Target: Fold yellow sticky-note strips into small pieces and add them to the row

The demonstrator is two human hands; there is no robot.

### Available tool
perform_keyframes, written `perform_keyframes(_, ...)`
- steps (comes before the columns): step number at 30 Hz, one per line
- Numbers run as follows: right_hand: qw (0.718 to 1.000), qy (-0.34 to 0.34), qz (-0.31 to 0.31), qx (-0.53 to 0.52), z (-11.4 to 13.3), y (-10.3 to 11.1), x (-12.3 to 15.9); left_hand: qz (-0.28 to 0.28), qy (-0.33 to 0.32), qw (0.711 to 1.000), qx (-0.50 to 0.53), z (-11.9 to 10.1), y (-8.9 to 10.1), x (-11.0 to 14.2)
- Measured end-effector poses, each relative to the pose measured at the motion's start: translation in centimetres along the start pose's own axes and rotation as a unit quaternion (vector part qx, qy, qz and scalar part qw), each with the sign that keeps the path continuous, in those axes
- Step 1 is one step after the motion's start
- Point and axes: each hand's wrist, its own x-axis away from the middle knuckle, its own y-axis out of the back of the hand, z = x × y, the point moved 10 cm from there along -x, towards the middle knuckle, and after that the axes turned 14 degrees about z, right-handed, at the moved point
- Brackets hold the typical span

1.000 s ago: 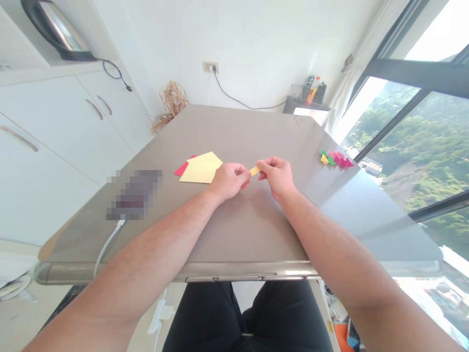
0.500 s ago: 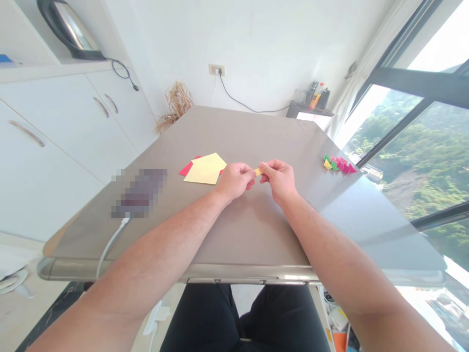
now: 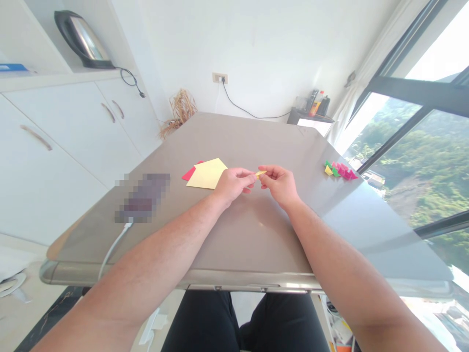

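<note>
Between my two hands, a little above the table, is a small folded yellow paper piece (image 3: 260,173). My left hand (image 3: 236,184) pinches its left end with thumb and fingers. At the other end, the thumb and fingers of my right hand (image 3: 279,183) are closed on it. Parts of the piece are hidden by my fingertips. Just left of my left hand lies a pale yellow paper sheet (image 3: 207,174), partly on top of a red paper sheet (image 3: 190,173).
Small folded paper pieces (image 3: 340,170) in pink, green and yellow sit by the table's right edge. A blurred dark device (image 3: 142,198) with a white cable (image 3: 113,250) lies on the left. The grey table (image 3: 249,137) reaches toward the wall, near dried stalks (image 3: 181,112).
My right hand's grip has shifted and the yellow piece now shows a pointed, tilted shape between the fingers. The whole view has moved slightly, with everything a bit lower.
</note>
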Motion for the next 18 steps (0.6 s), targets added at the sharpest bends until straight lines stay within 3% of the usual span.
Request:
perform_keyframes(3, 1.0, 0.01, 0.002, -0.007, 0.3, -0.1, 0.0, -0.013, 0.01, 0.999, -0.035, 0.2, 0.4, 0.0)
perform_keyframes(7, 1.0, 0.013, 0.0, 0.006, 0.1, -0.2, -0.1, -0.003, 0.032, 0.999, -0.003, 0.9, 0.4, -0.3)
perform_keyframes(12, 0.998, 0.009, -0.021, 0.067, -0.3, -0.1, -0.1, 0.017, 0.065, 0.997, 0.037, 1.8, -0.2, -0.3)
perform_keyframes(18, 0.99, -0.018, -0.024, 0.14, 0.1, -0.3, 0.2, 0.016, 0.06, 0.997, 0.05, 1.5, -0.4, -0.1)
